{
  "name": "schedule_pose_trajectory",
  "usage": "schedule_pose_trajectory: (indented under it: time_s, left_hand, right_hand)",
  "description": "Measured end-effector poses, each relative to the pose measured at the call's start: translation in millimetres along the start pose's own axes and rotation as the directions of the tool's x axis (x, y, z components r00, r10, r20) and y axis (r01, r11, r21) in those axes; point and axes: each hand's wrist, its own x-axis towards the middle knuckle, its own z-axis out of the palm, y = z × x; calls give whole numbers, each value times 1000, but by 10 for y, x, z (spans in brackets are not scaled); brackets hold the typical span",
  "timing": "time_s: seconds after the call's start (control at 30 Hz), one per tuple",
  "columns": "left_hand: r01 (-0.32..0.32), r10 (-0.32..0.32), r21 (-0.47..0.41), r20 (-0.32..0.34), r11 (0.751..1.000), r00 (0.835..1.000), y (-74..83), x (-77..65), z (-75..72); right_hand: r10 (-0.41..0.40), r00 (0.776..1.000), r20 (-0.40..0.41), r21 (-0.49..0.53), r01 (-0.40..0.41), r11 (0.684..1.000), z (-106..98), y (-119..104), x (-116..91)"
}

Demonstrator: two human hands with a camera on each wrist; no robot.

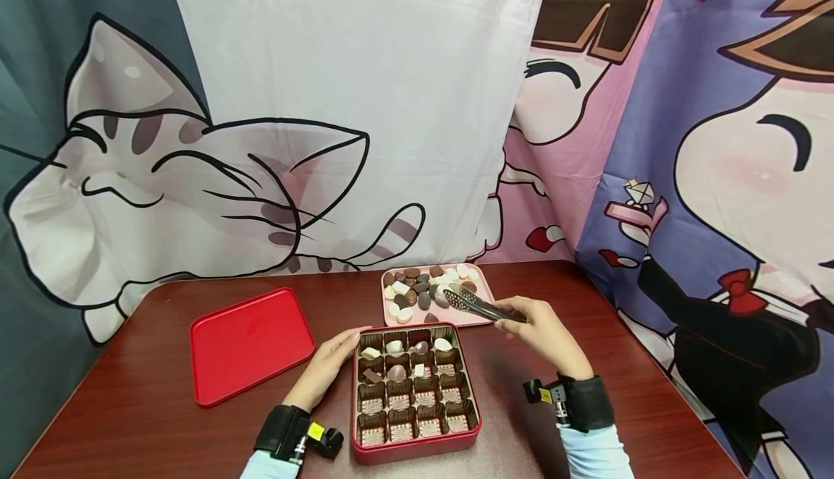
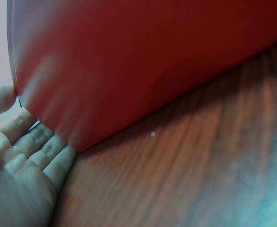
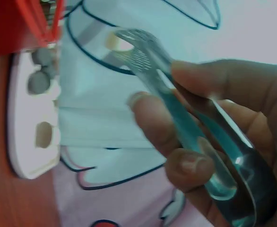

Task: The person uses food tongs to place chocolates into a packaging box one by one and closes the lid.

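Observation:
In the head view, a red box (image 1: 417,454) with a gold divided insert stands at the table's front. Candies lie in its back-row compartments and in the left three of the second row; the front two rows hold none. My left hand (image 1: 329,363) rests against the box's left side near the back corner, its fingers (image 2: 48,146) fairly straight along the red wall. My right hand (image 1: 544,331) grips metal tongs (image 1: 476,305) by the handles. Between the tongs' perforated tips is a pale, cream-coloured candy (image 3: 122,43), blurred in the right wrist view.
Behind the box, a pale pink tray (image 1: 478,320) bears many brown, dark and white pebble-like candies. A red lid (image 1: 254,345) lies flat at the left. A printed cloth (image 1: 365,103) hangs behind the brown wooden table (image 1: 521,428).

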Motion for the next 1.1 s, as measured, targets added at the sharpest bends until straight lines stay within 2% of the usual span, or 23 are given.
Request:
schedule_pose_trajectory:
  time_s: [0.17, 0.33, 0.6, 0.87, 1.1]
  left_hand:
    - [-11, 11, -4, 14, 1000, 1000, -23, 8, -12]
    - [-35, 35, 8, 26, 999, 999, -48, 18, -26]
    - [3, -3, 9, -6, 1000, 1000, -48, 14, -11]
    - [-14, 14, -11, 23, 1000, 1000, -34, 20, -11]
    - [-1, 1, -15, 14, 1000, 1000, -35, 14, -7]
  right_hand:
    - [24, 996, 89, -33, -21, 999, -125, -111, -105]
    - [-3, 983, 184, -40, 11, 999, -184, -145, -167]
    - [-3, 950, 313, -66, 24, 998, -180, -155, -197]
    - [23, 933, 359, -79, 5, 997, -200, -201, -230]
    - [35, 934, 354, -73, -9, 997, -202, -208, -241]
